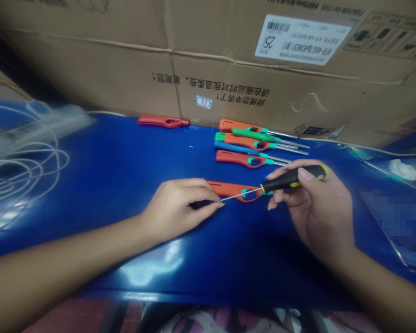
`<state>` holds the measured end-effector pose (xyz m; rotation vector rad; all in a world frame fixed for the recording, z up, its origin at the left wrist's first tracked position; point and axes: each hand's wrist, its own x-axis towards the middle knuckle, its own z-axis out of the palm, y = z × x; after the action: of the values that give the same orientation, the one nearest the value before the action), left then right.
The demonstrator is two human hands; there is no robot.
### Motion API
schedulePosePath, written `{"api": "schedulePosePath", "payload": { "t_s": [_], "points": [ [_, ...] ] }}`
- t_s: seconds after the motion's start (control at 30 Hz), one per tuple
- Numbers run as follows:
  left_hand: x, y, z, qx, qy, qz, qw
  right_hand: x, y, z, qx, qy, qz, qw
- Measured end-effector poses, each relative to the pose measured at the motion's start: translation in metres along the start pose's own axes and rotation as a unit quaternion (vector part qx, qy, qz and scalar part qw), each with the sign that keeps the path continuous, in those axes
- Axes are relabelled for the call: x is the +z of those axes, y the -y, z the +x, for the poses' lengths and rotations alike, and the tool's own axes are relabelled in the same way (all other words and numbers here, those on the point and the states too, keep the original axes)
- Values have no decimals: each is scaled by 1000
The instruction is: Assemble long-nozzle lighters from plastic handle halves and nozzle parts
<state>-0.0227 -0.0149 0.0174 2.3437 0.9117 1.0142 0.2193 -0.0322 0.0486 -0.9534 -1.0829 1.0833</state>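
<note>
My right hand (315, 203) grips a screwdriver (280, 180) by its black and yellow handle. The thin metal shaft slants down to the left. At its tip, the thumb and fingertips of my left hand (183, 203) are pinched together; whether a tiny part sits between them I cannot make out. Behind the shaft, an orange gas lighter (229, 188) with a turquoise trigger lies on the blue table (152, 277). My left fingers cover its left end, and my right hand hides its nozzle end.
Several coloured lighters (241, 158) with metal nozzles lie in a group beyond my hands. A red lighter body (159, 121) rests by the large cardboard box (125, 74) at the back. Coiled white cable (31, 171) occupies the left side; a clear-edged flat item (395, 240) lies right.
</note>
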Motion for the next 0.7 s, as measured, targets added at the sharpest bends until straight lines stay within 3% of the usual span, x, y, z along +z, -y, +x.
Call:
{"api": "schedulePosePath", "payload": {
  "t_s": [0.7],
  "points": [
    [0,0,-1,-5,11,10,1000,-1,0,-3,-14,15,-3,1000]
  ]
}}
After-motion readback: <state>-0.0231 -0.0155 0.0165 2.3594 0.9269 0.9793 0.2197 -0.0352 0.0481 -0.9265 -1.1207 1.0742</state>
